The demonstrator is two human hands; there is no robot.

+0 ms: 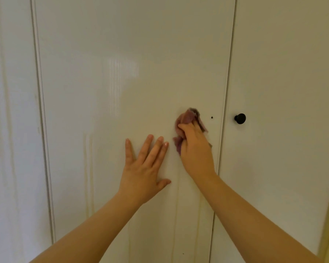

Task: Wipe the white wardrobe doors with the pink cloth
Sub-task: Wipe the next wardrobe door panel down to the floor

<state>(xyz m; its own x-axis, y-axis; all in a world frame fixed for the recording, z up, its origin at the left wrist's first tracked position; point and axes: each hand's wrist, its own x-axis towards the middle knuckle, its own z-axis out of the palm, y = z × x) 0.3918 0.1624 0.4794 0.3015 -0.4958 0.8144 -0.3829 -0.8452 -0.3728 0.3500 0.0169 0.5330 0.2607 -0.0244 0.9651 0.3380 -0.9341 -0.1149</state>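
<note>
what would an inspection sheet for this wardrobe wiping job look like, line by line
surface: middle white door, glossy, with faint vertical streaks low down; small hole near its right edge
job's things: pink cloth, bunched up, pressed to the middle door just left of the hole
clutter: nothing seen
grippers: left hand lies flat on the middle door, fingers spread; right hand grips the cloth
cables: nothing seen
surroundings: right door with a black knob; white panel to the left
</note>
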